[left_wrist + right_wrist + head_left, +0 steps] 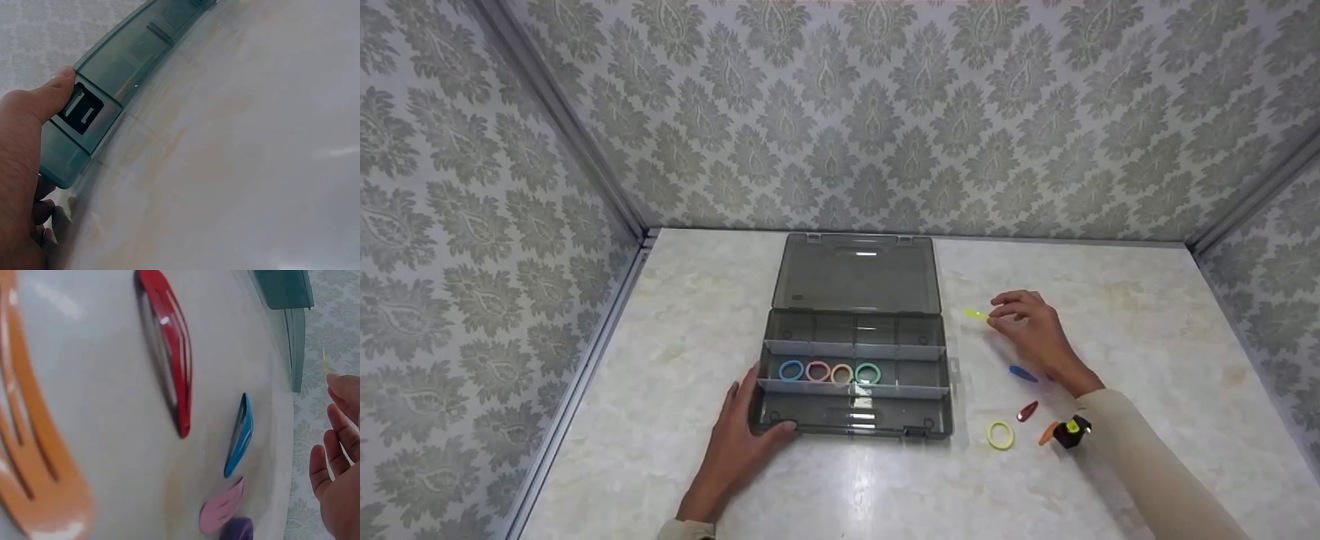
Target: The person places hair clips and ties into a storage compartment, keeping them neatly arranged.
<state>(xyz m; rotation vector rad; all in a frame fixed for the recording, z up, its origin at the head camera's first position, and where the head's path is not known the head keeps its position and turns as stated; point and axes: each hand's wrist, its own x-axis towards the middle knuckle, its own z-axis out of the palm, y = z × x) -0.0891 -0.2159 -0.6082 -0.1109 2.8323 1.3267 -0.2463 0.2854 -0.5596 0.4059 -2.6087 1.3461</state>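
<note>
My left hand (739,442) grips the front left corner of a smoky clear plastic organizer box (817,411), thumb on the front wall and fingers along the left side. Its lid (855,277) lies open toward the wall. In the middle row sit a blue hair tie (781,371), a pink one (808,373), a peach one and a green one (858,373). To the right of the box, my right hand (1035,334) pinches a yellow snap hair clip (975,313) between thumb and forefinger, held above the table.
On the table near my right forearm lie a blue clip (1023,373), a red clip (1027,411), an orange clip (1046,433) and a yellow hair tie (988,435). The right wrist view adds a pink clip (222,506) and a purple item (237,530). Patterned walls border the table.
</note>
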